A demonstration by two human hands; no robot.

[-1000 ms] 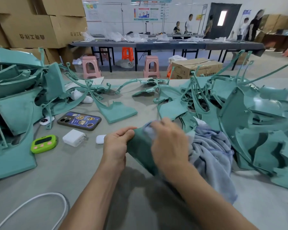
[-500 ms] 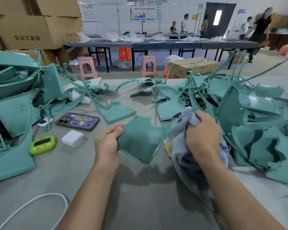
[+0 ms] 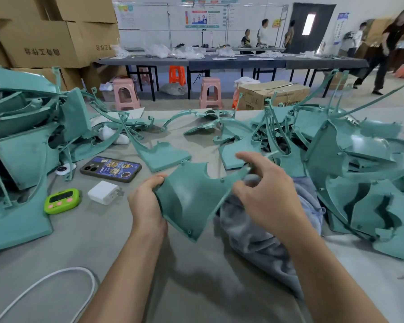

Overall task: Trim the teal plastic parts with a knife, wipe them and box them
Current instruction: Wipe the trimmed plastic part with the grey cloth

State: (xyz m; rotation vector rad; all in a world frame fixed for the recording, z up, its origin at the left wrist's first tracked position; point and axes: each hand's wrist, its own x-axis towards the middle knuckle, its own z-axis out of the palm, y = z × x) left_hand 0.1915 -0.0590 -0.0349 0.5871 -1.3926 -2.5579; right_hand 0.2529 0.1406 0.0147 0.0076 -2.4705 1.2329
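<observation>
**Wiping one teal part: cloth down, part in the left grip**

The left grip [image 3: 147, 199] holds the part [image 3: 191, 199] by its left edge, thumb on the upper face and fingers curled beneath, so the part is lifted off the surface [image 3: 196, 287] and tilted toward the camera. The right grip [image 3: 266, 190] is wide, with fingers spread and loosely bent, and it holds nothing. Its forefinger and thumb are close to the part's thin right tip, but I cannot tell whether they touch it. The grey cloth [image 3: 261, 238] lies bunched on the surface just under that hand. No knife shows.

This looks like the wiping step, probably between passes. To do it well:
- Take a fold of the cloth in the right grip.
- Keep holding the part by its thick left edge, not its thin tip, which would likely flex.
- Wipe along the face toward the tip, then turn the part and wipe the back.
- Work round the small screw bosses and the notched top edge, where dust and shavings would gather.
- Feel the rim for leftover flash before boxing.

More teal parts sit in a left heap [image 3: 21, 148] and a right heap [image 3: 359, 173], so the wiped part should stay apart from both.

Little writing can be read:
- **Cartons:** the stacked cartons [image 3: 44, 40] carry dark printed Chinese characters that I cannot read with confidence.
- **Box:** the printing on the box [image 3: 273, 93] on the floor is blurred.
- **Phone:** the phone [image 3: 111, 169] has cartoon stickers on its case, with lettering too small to read.
- **Posters:** the text on the wall posters [image 3: 202, 18] is also too small.
- **Timer and charger:** no legible marks show on the green timer [image 3: 62, 201] or the white charger [image 3: 104, 192].
</observation>
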